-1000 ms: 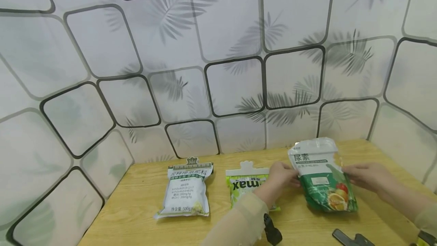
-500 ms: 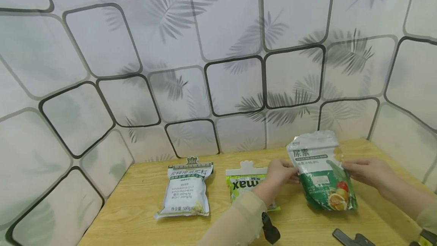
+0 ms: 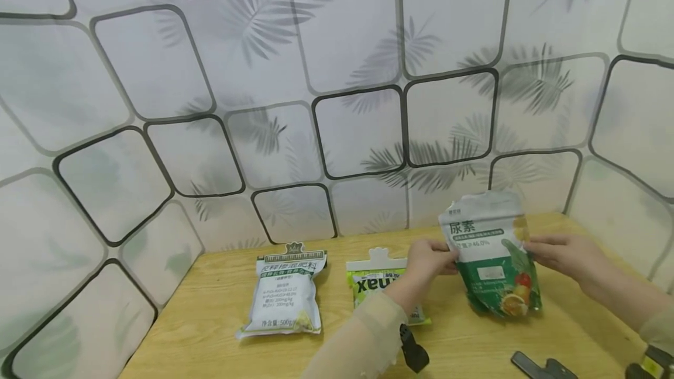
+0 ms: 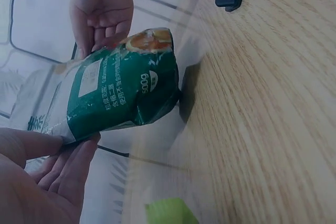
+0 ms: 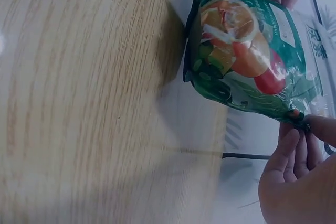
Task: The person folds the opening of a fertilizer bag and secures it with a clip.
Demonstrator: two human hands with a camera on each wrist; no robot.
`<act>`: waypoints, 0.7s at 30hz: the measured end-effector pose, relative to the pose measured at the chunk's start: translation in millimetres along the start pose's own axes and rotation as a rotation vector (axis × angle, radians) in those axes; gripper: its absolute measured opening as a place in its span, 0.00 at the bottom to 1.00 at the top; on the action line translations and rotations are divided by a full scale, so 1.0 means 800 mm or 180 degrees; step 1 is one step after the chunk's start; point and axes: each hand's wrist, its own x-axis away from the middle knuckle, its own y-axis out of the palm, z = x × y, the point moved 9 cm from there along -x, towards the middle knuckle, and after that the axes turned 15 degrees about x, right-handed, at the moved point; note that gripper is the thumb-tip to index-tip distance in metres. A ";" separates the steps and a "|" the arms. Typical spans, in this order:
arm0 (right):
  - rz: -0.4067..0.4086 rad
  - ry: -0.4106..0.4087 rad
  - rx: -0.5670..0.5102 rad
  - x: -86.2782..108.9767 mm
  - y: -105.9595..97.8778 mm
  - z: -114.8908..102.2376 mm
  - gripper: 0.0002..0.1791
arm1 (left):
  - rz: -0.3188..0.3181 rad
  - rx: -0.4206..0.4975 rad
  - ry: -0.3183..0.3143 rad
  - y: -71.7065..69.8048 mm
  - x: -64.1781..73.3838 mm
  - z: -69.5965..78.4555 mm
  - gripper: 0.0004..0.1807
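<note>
A green and white fertilizer bag (image 3: 492, 274), printed with fruit and vegetables, stands tilted between my hands at the right of the head view. My left hand (image 3: 429, 265) pinches its left side edge between thumb and fingers. On the opposite edge, my right hand (image 3: 566, 256) pinches the side of the bag. The left wrist view shows the underside of the bag (image 4: 126, 87) above the wood surface, with its shadow beside it. In the right wrist view, thumb and fingers (image 5: 294, 148) grip a corner of the film.
A white fertilizer bag (image 3: 286, 297) with a dark clip on top lies at left on the wooden table (image 3: 195, 320). A lime green bag (image 3: 365, 285) with a white clip is partly covered by my left arm. A dark grey flat object (image 3: 542, 366) lies at the front edge.
Both hands have lifted the green and white bag a little and tipped it more upright, its top edge rising against the wall. The other bags have stayed put.
</note>
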 end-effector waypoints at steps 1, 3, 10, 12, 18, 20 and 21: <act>0.0013 -0.0036 0.0074 0.001 -0.001 -0.002 0.35 | 0.0002 -0.0001 0.0025 0.000 0.000 0.001 0.05; 0.0035 -0.0087 0.0159 0.002 -0.002 -0.006 0.35 | 0.0007 -0.0014 0.0057 -0.001 0.000 0.003 0.05; 0.0094 -0.0157 0.0029 0.007 -0.007 -0.008 0.35 | -0.0066 0.0023 0.0065 -0.001 0.002 0.006 0.05; 0.0101 -0.0161 -0.0055 0.007 -0.006 -0.005 0.36 | -0.0104 0.0007 0.0092 0.001 0.003 0.008 0.05; 0.0155 -0.0183 -0.0140 0.007 -0.004 0.004 0.35 | -0.0123 -0.0093 0.0147 0.004 0.010 0.010 0.04; 0.0164 -0.0191 -0.0165 0.007 -0.004 0.005 0.34 | -0.0122 -0.0252 0.0176 0.004 0.012 0.012 0.03; 0.0159 -0.0202 -0.0178 0.007 -0.003 0.005 0.33 | -0.0137 -0.0348 0.0197 0.004 0.013 0.014 0.03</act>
